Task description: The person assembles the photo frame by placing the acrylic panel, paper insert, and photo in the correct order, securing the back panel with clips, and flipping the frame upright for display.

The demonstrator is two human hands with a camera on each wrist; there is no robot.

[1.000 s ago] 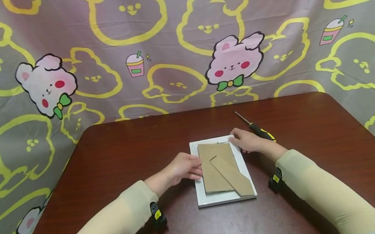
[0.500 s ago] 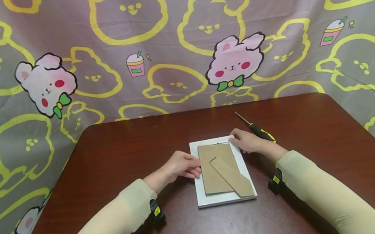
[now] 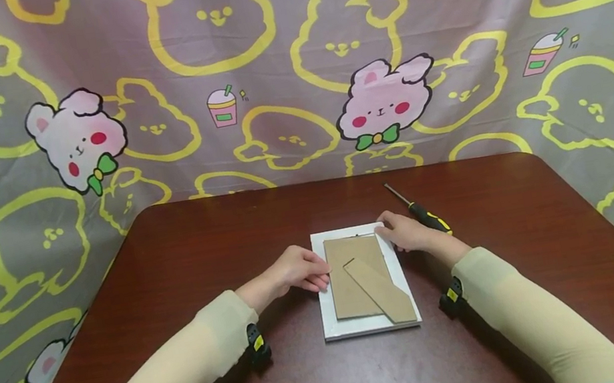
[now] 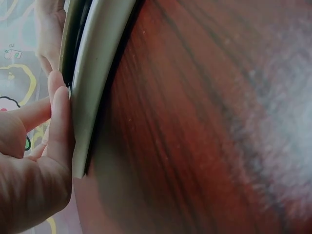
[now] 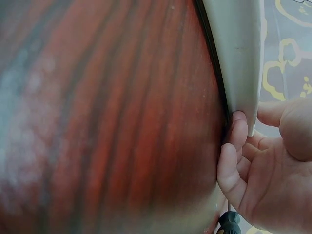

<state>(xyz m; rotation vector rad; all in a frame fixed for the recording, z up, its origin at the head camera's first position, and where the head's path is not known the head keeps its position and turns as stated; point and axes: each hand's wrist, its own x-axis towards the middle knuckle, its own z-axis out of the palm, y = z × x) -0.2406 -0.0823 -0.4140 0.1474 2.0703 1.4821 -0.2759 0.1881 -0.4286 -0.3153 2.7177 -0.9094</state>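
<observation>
A white picture frame (image 3: 332,331) lies back up on the table, with a brown backing board (image 3: 355,295) over its opening. The board sits askew, its left edge slightly raised off the frame in the left wrist view. A brown easel leg (image 3: 381,291) slants across it to the lower right. My left hand (image 3: 300,270) pinches the board's left edge between thumb and fingertips. At the frame's upper right corner my right hand (image 3: 405,230) grips the rim, thumb on top and fingers along the outer side (image 5: 234,141).
A screwdriver (image 3: 428,217) with a black and yellow handle lies just behind my right hand, its shaft pointing to the far side. The dark red wooden table (image 3: 199,237) ends at a patterned curtain (image 3: 277,88).
The backing board has shifted very slightly toward me on the frame, and my left hand has tilted a little with it. My right hand keeps its grip on the corner.
</observation>
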